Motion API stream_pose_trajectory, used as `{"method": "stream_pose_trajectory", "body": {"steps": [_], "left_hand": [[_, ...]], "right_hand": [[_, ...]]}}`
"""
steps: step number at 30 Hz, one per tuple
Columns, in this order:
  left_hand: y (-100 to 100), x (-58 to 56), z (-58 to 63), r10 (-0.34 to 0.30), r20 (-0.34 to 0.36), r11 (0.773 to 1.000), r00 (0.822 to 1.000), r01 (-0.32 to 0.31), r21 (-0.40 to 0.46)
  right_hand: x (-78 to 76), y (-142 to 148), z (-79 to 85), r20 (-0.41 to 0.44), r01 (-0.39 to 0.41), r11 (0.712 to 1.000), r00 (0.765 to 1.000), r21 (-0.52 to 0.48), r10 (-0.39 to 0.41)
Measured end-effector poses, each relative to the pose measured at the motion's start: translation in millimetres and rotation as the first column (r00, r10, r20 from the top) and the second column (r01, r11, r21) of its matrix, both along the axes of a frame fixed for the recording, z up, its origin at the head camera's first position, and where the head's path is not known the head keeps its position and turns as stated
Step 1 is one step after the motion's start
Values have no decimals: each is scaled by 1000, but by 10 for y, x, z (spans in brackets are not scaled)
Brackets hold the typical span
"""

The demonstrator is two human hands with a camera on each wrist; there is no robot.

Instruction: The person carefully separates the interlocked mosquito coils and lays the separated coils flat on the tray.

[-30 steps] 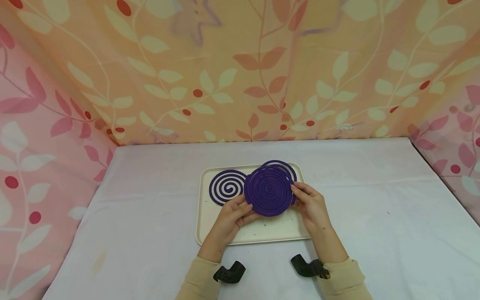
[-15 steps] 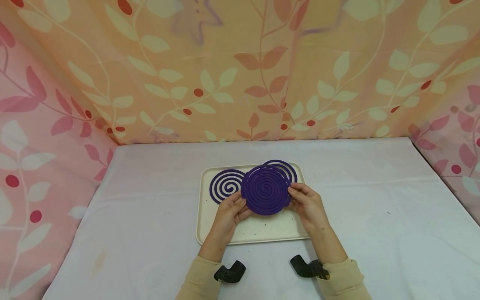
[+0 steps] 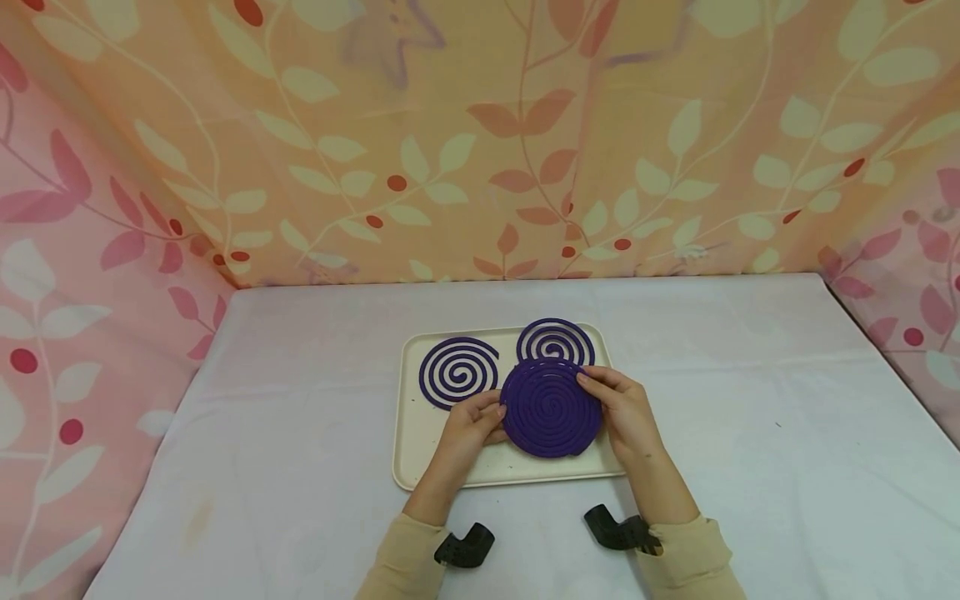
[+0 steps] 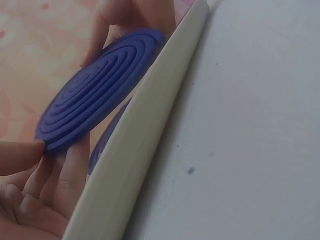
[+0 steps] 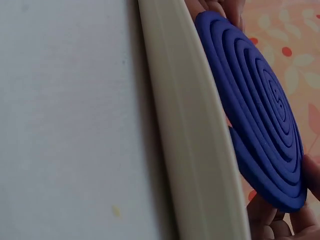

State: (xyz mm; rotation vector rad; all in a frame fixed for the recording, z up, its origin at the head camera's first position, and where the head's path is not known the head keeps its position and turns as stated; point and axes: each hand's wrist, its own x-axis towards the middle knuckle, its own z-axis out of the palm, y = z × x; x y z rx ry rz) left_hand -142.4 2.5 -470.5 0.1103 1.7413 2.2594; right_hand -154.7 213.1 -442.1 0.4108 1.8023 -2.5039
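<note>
Both hands hold a purple mosquito coil [image 3: 551, 408], a flat disc whose spiral turns lie tightly packed, tilted just above the tray. My left hand [image 3: 470, 429] pinches its left edge, thumb in front and fingers behind. At the opposite edge my right hand [image 3: 624, 408] grips it the same way. The left wrist view shows the disc [image 4: 97, 92] edge-on between the fingertips. On the cream tray [image 3: 480, 475] lie two single coils with open gaps: a left coil [image 3: 457, 372] and a right coil [image 3: 555, 337], the latter partly hidden by the held disc.
A white cloth [image 3: 300, 433] covers the table beneath the tray. Dark crumbs dot the tray. Black curved wrist mounts [image 3: 465, 546] sit at both cuffs. Floral curtains [image 3: 480, 150] close off the back and sides.
Both hands have brought the packed coil nearer to the body and slightly right. More of the right single coil now shows behind it. The two coils on the tray have not moved.
</note>
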Motion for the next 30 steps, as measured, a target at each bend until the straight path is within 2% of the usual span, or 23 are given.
{"method": "stream_pose_trajectory", "body": {"steps": [5, 18, 24, 30], "left_hand": [[7, -8, -9, 38, 22, 999, 999, -38, 25], [-11, -17, -4, 44, 38, 996, 998, -47, 72], [-23, -13, -3, 49, 47, 996, 998, -53, 70], [-19, -9, 11, 63, 65, 996, 996, -66, 52]], "right_hand": [[-2, 6, -6, -45, 14, 1000, 999, 8, -14], [11, -12, 18, -147, 37, 998, 989, 60, -28], [13, -9, 30, -153, 6, 995, 988, 99, 9], [20, -2, 47, -118, -8, 994, 993, 111, 21]]}}
